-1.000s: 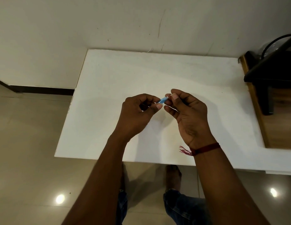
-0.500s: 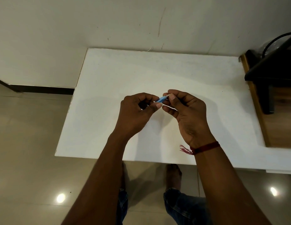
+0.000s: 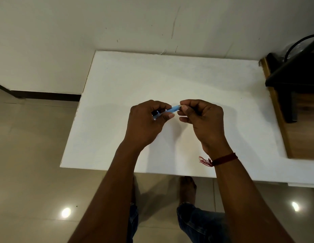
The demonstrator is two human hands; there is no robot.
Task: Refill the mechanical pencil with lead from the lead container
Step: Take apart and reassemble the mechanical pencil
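More slim blue plastic barrel (image 3: 172,109) exposed, left hand (image 3: 145,125), right hand (image 3: 203,123) pinching

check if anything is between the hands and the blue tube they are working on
Nothing visible does: the left hand grips one end of the blue tube and the right hand pinches the other end, over the white table.

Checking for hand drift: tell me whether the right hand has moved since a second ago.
No. Measured against the near edge of the white table, the right hand sits where it did, pinching the blue tube.
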